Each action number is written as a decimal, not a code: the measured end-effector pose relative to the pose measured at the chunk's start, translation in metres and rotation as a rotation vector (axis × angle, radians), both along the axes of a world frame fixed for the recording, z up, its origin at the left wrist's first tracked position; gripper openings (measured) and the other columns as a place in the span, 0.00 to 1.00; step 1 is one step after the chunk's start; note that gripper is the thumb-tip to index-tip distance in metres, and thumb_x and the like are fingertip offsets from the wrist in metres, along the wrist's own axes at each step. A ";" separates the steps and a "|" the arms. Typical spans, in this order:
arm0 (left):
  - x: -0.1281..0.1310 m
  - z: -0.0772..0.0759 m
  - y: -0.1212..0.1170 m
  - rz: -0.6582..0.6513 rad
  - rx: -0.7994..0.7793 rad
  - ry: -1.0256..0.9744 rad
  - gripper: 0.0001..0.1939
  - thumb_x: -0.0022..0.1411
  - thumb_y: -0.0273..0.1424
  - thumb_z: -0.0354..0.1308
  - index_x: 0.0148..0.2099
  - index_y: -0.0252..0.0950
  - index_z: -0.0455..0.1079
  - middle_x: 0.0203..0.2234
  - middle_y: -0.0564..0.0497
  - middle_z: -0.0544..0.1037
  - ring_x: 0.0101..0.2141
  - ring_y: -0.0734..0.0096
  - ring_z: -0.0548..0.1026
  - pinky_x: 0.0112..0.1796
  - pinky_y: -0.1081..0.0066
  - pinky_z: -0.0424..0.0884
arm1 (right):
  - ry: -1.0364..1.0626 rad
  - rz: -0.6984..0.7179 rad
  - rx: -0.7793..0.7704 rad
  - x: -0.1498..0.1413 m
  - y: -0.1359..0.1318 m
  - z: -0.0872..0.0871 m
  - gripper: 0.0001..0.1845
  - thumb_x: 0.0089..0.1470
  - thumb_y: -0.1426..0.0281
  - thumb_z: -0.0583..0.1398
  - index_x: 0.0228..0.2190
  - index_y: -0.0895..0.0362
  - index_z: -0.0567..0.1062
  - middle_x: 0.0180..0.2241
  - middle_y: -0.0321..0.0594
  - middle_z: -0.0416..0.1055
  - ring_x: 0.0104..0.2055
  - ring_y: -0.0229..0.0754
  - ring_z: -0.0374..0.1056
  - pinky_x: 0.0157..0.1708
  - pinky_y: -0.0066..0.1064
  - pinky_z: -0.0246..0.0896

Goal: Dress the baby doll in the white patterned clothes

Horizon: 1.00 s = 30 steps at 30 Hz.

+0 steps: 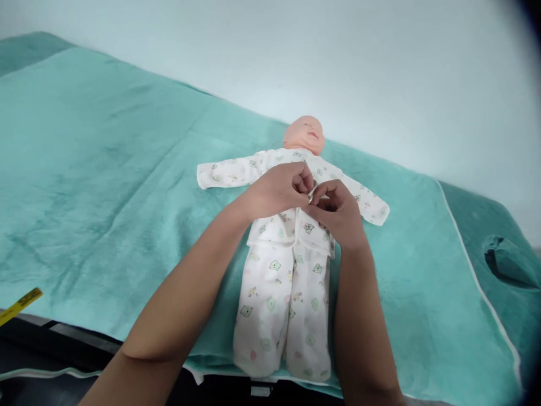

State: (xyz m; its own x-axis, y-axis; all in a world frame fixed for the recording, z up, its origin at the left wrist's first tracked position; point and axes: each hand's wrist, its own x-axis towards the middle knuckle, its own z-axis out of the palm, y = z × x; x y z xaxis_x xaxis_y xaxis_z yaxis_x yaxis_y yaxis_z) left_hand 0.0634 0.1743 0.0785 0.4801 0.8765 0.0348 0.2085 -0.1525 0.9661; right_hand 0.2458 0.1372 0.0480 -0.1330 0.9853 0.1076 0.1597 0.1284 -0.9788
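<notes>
A baby doll [305,134] lies on its back on a teal towel [105,169], head toward the wall. It wears a white printed top [236,171] and matching white trousers [283,304]. My left hand [279,189] and my right hand [338,211] meet over the doll's chest. Both are closed in a pinch on the front opening of the top, where a small fastener shows between the fingertips. The sleeves are spread out to either side.
The towel covers a padded table; its white-trimmed edge [473,265] runs down the right side. A face hole [509,262] in the table's teal cover sits at the far right. A yellow strip [19,304] pokes in at the left edge. A pale wall stands behind.
</notes>
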 end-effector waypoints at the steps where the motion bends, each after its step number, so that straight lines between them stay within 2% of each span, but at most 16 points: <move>1: 0.000 -0.001 0.001 -0.005 -0.004 -0.027 0.10 0.49 0.22 0.57 0.36 0.37 0.68 0.24 0.54 0.72 0.25 0.76 0.68 0.24 0.75 0.60 | 0.017 0.002 0.000 0.001 0.001 -0.001 0.15 0.50 0.66 0.69 0.33 0.51 0.68 0.28 0.30 0.65 0.20 0.29 0.54 0.15 0.24 0.48; 6: -0.001 -0.002 0.002 -0.026 -0.025 -0.122 0.08 0.50 0.22 0.58 0.35 0.37 0.68 0.23 0.55 0.70 0.25 0.78 0.67 0.25 0.75 0.60 | 0.034 -0.008 -0.004 0.002 0.006 -0.004 0.14 0.53 0.61 0.68 0.34 0.51 0.68 0.26 0.29 0.64 0.17 0.28 0.55 0.13 0.24 0.47; 12: -0.002 -0.006 0.004 -0.023 -0.061 -0.189 0.08 0.51 0.23 0.59 0.35 0.36 0.68 0.27 0.53 0.73 0.27 0.76 0.70 0.28 0.74 0.64 | 0.048 -0.029 0.008 0.003 0.006 -0.007 0.09 0.54 0.65 0.65 0.34 0.52 0.69 0.25 0.29 0.62 0.16 0.28 0.54 0.13 0.25 0.46; 17: -0.005 -0.006 0.008 -0.056 -0.065 -0.177 0.07 0.53 0.25 0.60 0.37 0.36 0.70 0.28 0.52 0.74 0.29 0.76 0.71 0.30 0.73 0.66 | 0.073 -0.012 -0.014 0.005 0.009 -0.009 0.11 0.54 0.62 0.66 0.35 0.51 0.70 0.25 0.29 0.62 0.17 0.29 0.54 0.14 0.25 0.45; 20: -0.003 -0.009 0.004 -0.013 -0.007 -0.132 0.06 0.55 0.28 0.61 0.37 0.36 0.70 0.28 0.53 0.74 0.29 0.75 0.71 0.31 0.73 0.67 | 0.066 -0.018 0.007 0.003 0.008 -0.009 0.13 0.54 0.60 0.66 0.35 0.52 0.70 0.25 0.29 0.62 0.18 0.29 0.54 0.15 0.25 0.46; 23: -0.002 -0.020 -0.017 0.140 0.145 -0.077 0.04 0.59 0.30 0.59 0.38 0.38 0.70 0.31 0.52 0.76 0.32 0.72 0.74 0.34 0.71 0.70 | -0.018 -0.090 0.103 -0.001 -0.010 -0.012 0.13 0.54 0.58 0.66 0.34 0.51 0.70 0.26 0.31 0.63 0.22 0.33 0.58 0.21 0.26 0.55; 26: -0.006 -0.041 -0.053 0.230 0.380 0.002 0.06 0.61 0.33 0.61 0.40 0.40 0.70 0.42 0.47 0.78 0.45 0.64 0.75 0.49 0.61 0.71 | -0.217 -0.130 0.236 -0.004 -0.047 -0.025 0.15 0.51 0.61 0.68 0.38 0.50 0.72 0.35 0.37 0.69 0.38 0.41 0.67 0.38 0.35 0.67; 28: -0.012 -0.058 -0.077 0.209 0.522 0.085 0.09 0.60 0.34 0.63 0.44 0.41 0.71 0.50 0.45 0.75 0.54 0.58 0.71 0.57 0.55 0.65 | -0.356 -0.187 0.294 -0.003 -0.073 -0.037 0.19 0.50 0.63 0.69 0.44 0.50 0.73 0.45 0.42 0.68 0.49 0.48 0.66 0.50 0.42 0.66; 30: -0.018 -0.073 -0.095 0.220 0.612 0.172 0.12 0.61 0.33 0.62 0.48 0.43 0.71 0.54 0.44 0.72 0.58 0.56 0.68 0.59 0.53 0.63 | -0.422 -0.282 0.307 -0.001 -0.093 -0.049 0.20 0.52 0.64 0.67 0.47 0.51 0.73 0.50 0.46 0.66 0.53 0.50 0.64 0.52 0.44 0.65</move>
State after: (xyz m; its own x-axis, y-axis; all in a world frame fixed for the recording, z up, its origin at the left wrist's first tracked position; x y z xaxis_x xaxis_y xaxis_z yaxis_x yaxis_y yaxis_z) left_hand 0.0458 0.0788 0.0058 0.3355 0.8013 0.4954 0.4408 -0.5983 0.6692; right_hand 0.2451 0.0443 -0.0006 0.0363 0.9208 0.3884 0.5963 0.2919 -0.7478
